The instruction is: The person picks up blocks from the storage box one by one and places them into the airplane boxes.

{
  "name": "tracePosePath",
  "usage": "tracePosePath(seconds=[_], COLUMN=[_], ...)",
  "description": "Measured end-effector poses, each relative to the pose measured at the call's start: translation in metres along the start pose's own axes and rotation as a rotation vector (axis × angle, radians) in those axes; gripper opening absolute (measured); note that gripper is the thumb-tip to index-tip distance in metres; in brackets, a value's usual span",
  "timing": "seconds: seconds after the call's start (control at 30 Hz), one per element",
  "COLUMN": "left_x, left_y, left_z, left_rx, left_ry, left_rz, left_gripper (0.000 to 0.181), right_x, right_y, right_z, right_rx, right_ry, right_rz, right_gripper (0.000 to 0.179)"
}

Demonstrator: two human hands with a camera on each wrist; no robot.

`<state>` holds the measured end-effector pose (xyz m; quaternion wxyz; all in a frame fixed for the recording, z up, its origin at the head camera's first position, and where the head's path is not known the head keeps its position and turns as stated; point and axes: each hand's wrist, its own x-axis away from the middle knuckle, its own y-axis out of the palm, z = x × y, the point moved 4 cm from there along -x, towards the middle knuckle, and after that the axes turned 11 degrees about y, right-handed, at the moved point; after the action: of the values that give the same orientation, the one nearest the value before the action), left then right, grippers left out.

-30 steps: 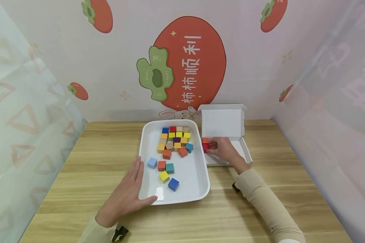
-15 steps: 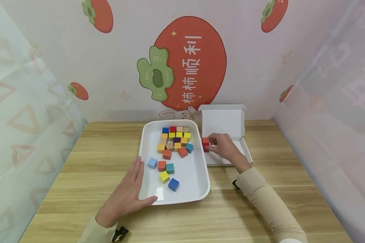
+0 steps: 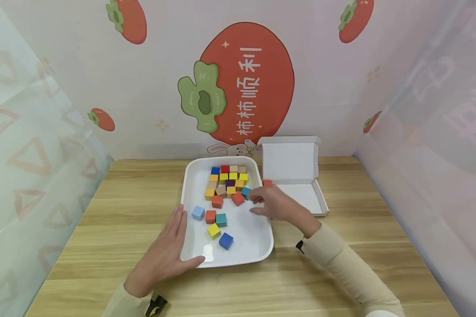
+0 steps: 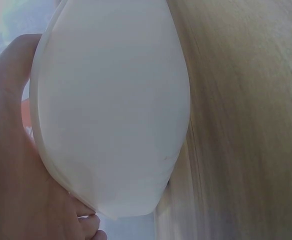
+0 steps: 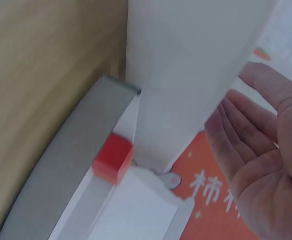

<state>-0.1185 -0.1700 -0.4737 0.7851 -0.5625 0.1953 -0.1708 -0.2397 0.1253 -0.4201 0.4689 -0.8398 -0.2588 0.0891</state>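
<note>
My left hand point(image 3: 164, 255) rests against the left rim of a white tray point(image 3: 249, 240), fingers straight and thumb at the near corner. In the left wrist view it lies over the tray's outer wall point(image 4: 111, 110). My right hand point(image 3: 275, 204) hangs over the tray's right rim with nothing in its fingers. Nearest its fingertips are a teal cube point(image 3: 246, 193) and an orange-red cube point(image 3: 238, 199). Beside the tray an open white box point(image 3: 301, 193) has an orange-red cube point(image 3: 267, 182) at its left edge. A red cube point(image 5: 113, 155) shows there in the right wrist view.
Several coloured cubes cluster at the tray's far end. Nearer lie a light blue cube point(image 3: 198, 213), a yellow cube point(image 3: 213, 231) and a dark blue cube point(image 3: 226, 241). The box's raised lid point(image 3: 289, 162) stands close to the printed back wall point(image 3: 321, 88).
My right hand has let go of the red cube in the box. It has moved left over the tray. My left hand has kept its place.
</note>
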Motion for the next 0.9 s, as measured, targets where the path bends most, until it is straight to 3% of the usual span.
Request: tracePosePath(seconds=[0.17, 0.33, 0.63, 0.9], left_x=[0.0, 0.0, 0.001, 0.001], left_y=[0.0, -0.001, 0.001, 0.002], left_z=[0.0, 0.001, 0.0, 0.0], left_rx=[0.0, -0.003, 0.004, 0.001], left_ry=[0.002, 0.004, 0.009, 0.015], left_rz=[0.002, 0.006, 0.004, 0.009], left_gripper=[0.126, 0.126, 0.125, 0.126], right_x=[0.004, 0.006, 0.006, 0.004], right_y=[0.021, 0.039, 0.071, 0.083], right_z=[-0.018, -0.031, -0.04, -0.046], right_rx=[-0.009, 0.024, 0.097, 0.127], right_ry=[-0.058, -0.098, -0.118, -0.139], right_rz=[-0.12, -0.18, -0.251, -0.262], right_gripper=[0.038, 0.038, 0.042, 0.044])
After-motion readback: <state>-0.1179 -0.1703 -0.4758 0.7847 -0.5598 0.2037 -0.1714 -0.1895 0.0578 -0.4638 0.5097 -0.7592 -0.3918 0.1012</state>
